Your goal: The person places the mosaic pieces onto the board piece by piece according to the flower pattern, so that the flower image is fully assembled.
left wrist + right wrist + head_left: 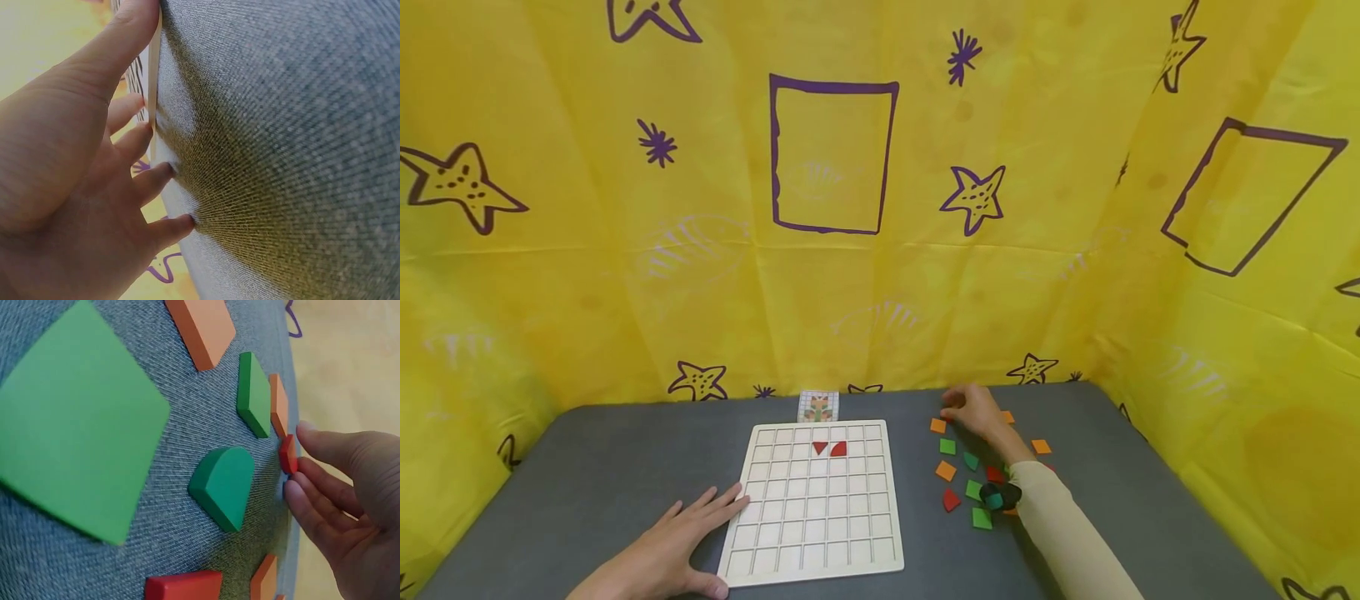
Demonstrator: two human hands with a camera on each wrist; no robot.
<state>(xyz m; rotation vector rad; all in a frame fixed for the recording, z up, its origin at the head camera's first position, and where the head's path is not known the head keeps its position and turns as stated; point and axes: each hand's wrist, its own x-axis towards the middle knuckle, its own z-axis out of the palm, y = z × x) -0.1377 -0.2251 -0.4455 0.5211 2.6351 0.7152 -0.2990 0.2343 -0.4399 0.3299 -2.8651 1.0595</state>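
My left hand [673,542] lies spread at the left side of a white gridded board [805,508], fingertips on its edge and thumb by its near corner. In the left wrist view the fingers [153,184] reach the board's edge and the grey cloth. Two red pieces, a triangle [820,448] and a quarter-round one [838,449], sit in cells near the board's far side. My right hand [979,411] is at the far end of the loose pieces. Its thumb and fingertips are right at a small red piece [288,455]; I cannot tell whether they pinch it.
Loose orange [946,471], light green [982,518], dark green [224,487] and red [951,500] tiles lie right of the board, some under the right forearm. A pattern card [818,406] lies behind the board. Yellow patterned cloth [850,292] rises behind the table.
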